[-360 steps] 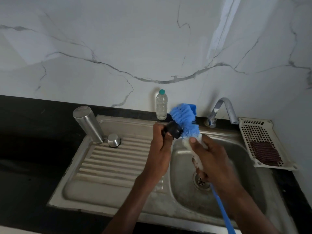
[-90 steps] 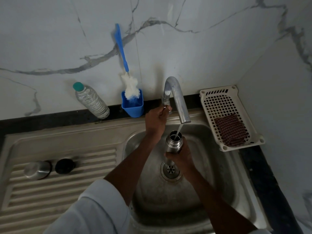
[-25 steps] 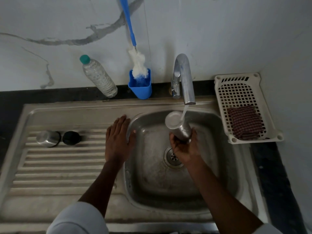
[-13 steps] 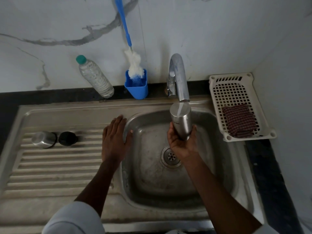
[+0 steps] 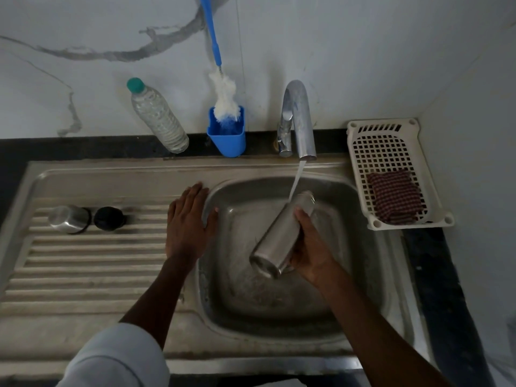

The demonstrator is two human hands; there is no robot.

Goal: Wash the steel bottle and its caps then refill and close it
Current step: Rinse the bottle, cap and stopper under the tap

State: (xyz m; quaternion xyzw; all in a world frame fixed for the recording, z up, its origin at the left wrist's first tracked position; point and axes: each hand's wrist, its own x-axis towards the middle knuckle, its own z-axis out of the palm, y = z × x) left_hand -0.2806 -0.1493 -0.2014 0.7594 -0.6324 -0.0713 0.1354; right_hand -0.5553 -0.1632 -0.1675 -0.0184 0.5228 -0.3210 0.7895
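My right hand (image 5: pixel 310 252) grips the steel bottle (image 5: pixel 279 236) over the sink basin (image 5: pixel 343 289). The bottle lies tilted, its base toward me and its mouth end up under the tap (image 5: pixel 300 121). A stream of water (image 5: pixel 296 180) from the spout falls on the bottle's upper end. My left hand (image 5: pixel 187 222) rests flat, fingers straight, on the basin's left rim. The steel outer cap (image 5: pixel 68 219) and the black inner cap (image 5: pixel 109 217) sit side by side on the ribbed draining board (image 5: pixel 92 263).
A clear plastic bottle with a green cap (image 5: pixel 156 115) leans at the wall. A blue holder (image 5: pixel 226 135) carries the blue-handled bottle brush (image 5: pixel 223 96). A white perforated tray (image 5: pixel 388 152) with a checked scrubber (image 5: pixel 392 195) stands right of the sink.
The bottle went from upright under the spout to tilted with its base toward me, lower in the basin. My left hand has stayed on the basin rim.
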